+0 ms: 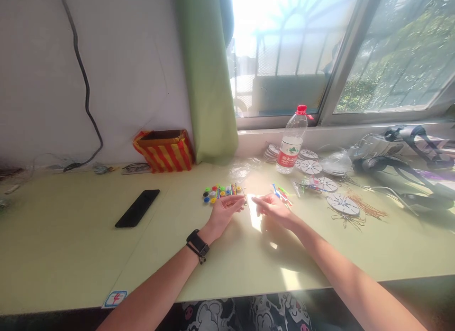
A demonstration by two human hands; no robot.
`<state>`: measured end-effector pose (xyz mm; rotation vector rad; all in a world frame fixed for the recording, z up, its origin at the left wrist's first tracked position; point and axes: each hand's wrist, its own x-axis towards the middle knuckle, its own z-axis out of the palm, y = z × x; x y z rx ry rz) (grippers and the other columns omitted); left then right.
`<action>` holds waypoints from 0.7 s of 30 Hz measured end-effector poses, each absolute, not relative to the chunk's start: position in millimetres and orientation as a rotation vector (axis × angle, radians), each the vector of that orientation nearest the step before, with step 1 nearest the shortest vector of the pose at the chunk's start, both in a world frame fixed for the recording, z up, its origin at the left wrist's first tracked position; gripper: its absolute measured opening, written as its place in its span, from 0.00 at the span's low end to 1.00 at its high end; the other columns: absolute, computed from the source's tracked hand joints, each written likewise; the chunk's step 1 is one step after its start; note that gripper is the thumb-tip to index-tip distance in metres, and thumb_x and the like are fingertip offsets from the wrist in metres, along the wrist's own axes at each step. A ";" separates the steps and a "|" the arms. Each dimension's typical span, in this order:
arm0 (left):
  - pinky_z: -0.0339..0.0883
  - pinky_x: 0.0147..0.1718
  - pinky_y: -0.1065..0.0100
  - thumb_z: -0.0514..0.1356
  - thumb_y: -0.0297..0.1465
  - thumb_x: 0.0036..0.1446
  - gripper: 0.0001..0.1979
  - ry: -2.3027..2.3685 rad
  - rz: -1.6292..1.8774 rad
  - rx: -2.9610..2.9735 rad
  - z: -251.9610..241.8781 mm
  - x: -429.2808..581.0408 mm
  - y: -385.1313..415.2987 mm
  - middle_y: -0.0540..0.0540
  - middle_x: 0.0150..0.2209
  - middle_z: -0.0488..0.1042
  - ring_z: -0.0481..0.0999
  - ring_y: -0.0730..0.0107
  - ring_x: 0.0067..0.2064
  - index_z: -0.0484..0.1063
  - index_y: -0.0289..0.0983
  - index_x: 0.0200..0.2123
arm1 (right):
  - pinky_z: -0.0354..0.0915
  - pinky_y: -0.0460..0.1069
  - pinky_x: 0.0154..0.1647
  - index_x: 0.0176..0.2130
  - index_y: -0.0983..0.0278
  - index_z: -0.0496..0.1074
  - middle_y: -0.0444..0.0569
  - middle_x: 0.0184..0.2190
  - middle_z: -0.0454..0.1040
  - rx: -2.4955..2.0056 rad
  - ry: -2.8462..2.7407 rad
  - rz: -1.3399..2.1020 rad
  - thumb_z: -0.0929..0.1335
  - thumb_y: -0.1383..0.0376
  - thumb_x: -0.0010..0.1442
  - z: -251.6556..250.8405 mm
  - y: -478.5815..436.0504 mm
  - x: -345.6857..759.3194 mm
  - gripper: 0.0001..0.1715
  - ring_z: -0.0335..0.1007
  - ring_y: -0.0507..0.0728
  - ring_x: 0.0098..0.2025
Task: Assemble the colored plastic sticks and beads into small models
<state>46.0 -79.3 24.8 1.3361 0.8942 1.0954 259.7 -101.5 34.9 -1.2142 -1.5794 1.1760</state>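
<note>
My left hand is closed in a pinch above the table, with a watch on its wrist. From its fingertips a thin dark rod-like piece sticks up; its exact kind is too small to tell. Close by on the right, my right hand is also pinched, its fingertips apart from the left ones. What it holds, if anything, is too small to make out. Just behind my left hand sits a cluster of small round coloured pieces. Slim plastic pieces in blue, green and red lie behind my right hand.
A black phone lies at left, near a striped open box. A water bottle stands by the window. White slotted discs, orange strands and black straps with cables occupy the right side.
</note>
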 end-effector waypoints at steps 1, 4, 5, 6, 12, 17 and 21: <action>0.75 0.40 0.65 0.73 0.41 0.53 0.17 0.896 1.102 1.336 25.1 46.0 -79.3 0.41 0.38 0.83 0.80 0.68 0.35 0.84 0.36 0.43 | 0.52 0.49 0.25 0.19 0.60 0.63 0.40 0.16 0.54 -1.266 -1.549 1.154 0.68 0.40 0.61 33.2 -98.9 260.4 0.33 0.50 0.51 0.20; 0.76 0.42 0.64 0.73 0.40 0.53 0.17 0.893 1.110 1.329 25.5 46.1 -79.4 0.41 0.40 0.83 0.81 0.67 0.35 0.83 0.36 0.42 | 0.45 0.50 0.24 0.16 0.59 0.52 0.39 0.15 0.47 -1.289 -1.496 1.145 0.65 0.37 0.61 33.3 -94.7 262.1 0.39 0.42 0.50 0.19; 0.76 0.42 0.64 0.73 0.40 0.53 0.17 0.892 1.112 1.326 25.6 46.3 -79.6 0.41 0.40 0.83 0.81 0.67 0.35 0.83 0.35 0.42 | 0.46 0.50 0.24 0.17 0.60 0.54 0.39 0.16 0.50 -1.251 -1.507 1.157 0.66 0.37 0.61 34.9 -95.1 262.0 0.38 0.44 0.50 0.20; 0.76 0.42 0.64 0.73 0.40 0.53 0.17 0.890 1.115 1.324 25.7 46.6 -79.9 0.41 0.39 0.84 0.81 0.67 0.35 0.83 0.35 0.41 | 0.48 0.49 0.25 0.19 0.60 0.57 0.40 0.17 0.54 -1.209 -1.519 1.163 0.67 0.37 0.60 37.0 -96.2 261.3 0.36 0.47 0.50 0.21; 0.77 0.39 0.63 0.73 0.42 0.52 0.18 0.892 1.085 1.344 26.6 49.2 -83.3 0.42 0.36 0.83 0.82 0.66 0.34 0.81 0.35 0.39 | 0.59 0.49 0.29 0.41 0.60 0.71 0.42 0.25 0.67 -1.124 -1.569 1.196 0.71 0.41 0.57 44.3 -108.3 252.9 0.27 0.61 0.54 0.27; 0.78 0.39 0.64 0.73 0.42 0.52 0.18 0.886 1.104 1.325 27.0 50.5 -83.6 0.42 0.35 0.83 0.82 0.66 0.33 0.81 0.34 0.38 | 0.63 0.51 0.34 0.55 0.55 0.70 0.44 0.32 0.71 -1.128 -1.601 1.140 0.68 0.42 0.61 42.7 -109.3 253.4 0.29 0.65 0.56 0.31; 0.77 0.41 0.64 0.73 0.41 0.53 0.16 0.897 1.134 1.312 26.7 49.2 -81.8 0.43 0.36 0.82 0.81 0.68 0.34 0.81 0.34 0.38 | 0.56 0.52 0.29 0.22 0.59 0.67 0.43 0.18 0.57 -1.207 -1.632 1.192 0.63 0.39 0.65 35.9 -103.2 258.1 0.33 0.54 0.55 0.23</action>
